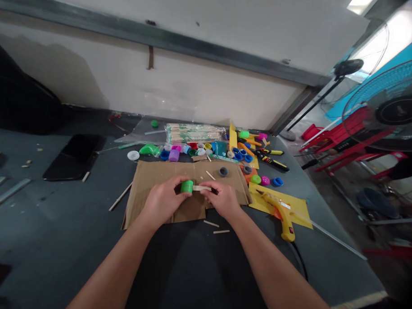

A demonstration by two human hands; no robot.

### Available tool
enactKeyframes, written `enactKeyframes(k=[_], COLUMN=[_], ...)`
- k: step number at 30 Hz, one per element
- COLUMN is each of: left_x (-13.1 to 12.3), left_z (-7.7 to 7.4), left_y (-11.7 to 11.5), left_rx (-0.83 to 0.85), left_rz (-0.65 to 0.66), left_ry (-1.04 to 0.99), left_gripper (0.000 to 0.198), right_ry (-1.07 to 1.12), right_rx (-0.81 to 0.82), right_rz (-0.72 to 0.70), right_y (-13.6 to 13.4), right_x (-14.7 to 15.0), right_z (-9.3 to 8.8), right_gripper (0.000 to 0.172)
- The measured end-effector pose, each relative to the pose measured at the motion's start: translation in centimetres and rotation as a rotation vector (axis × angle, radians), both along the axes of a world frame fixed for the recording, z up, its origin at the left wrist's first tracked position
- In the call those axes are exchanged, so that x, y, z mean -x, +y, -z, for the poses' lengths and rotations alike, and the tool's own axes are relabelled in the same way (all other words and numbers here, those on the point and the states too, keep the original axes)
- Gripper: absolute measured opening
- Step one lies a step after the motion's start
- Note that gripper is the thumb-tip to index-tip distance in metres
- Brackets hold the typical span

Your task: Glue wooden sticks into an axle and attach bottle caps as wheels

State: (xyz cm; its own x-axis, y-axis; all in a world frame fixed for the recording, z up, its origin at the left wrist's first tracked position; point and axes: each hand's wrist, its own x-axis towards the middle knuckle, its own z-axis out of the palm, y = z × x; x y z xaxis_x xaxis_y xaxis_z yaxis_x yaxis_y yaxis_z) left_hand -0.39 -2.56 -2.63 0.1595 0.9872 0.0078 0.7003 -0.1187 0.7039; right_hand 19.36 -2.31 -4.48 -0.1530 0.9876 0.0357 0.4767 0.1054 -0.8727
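Observation:
My left hand (164, 199) is closed around a green bottle cap (187, 186), pinching it over a sheet of brown cardboard (151, 175). My right hand (222, 199) is closed on a short wooden stick (201, 188) whose end touches the cap. Both hands meet above the middle of the cardboard. Short stick pieces (211, 223) lie just below the cardboard's front edge.
A yellow glue gun (281, 213) lies on yellow paper at the right. Many coloured caps (241, 155), a bag of sticks (193, 132) and cutters (271, 162) sit behind the cardboard. A black phone (74, 156) lies left. Fans and red chairs stand beyond the table's right edge.

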Motion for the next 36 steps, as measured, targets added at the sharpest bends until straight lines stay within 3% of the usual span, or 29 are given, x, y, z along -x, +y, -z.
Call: enactKeyframes(k=[10, 23, 31, 36], left_x=[0.2, -0.1, 0.2, 0.2], left_z=[0.8, 0.4, 0.4, 0.1], left_y=[0.1, 0.1, -0.1, -0.3], left_rx=[0.017, 0.018, 0.003, -0.054], left_rz=[0.001, -0.015, 0.023, 0.082], left_ry=[-0.052, 0.025, 0.022, 0.102], left_gripper=[0.037, 0.037, 0.038, 0.043], right_ry=[0.075, 0.091, 0.074, -0.038], right_rx=[0.05, 0.078, 0.04, -0.065], right_rz=[-0.013, -0.003, -0.021, -0.06], right_y=[0.2, 0.5, 0.4, 0.1], right_x=[0.0, 0.0, -0.1, -0.1], right_z=[0.5, 0.9, 1.0, 0.6], right_gripper=[0.02, 0.022, 0.02, 0.018])
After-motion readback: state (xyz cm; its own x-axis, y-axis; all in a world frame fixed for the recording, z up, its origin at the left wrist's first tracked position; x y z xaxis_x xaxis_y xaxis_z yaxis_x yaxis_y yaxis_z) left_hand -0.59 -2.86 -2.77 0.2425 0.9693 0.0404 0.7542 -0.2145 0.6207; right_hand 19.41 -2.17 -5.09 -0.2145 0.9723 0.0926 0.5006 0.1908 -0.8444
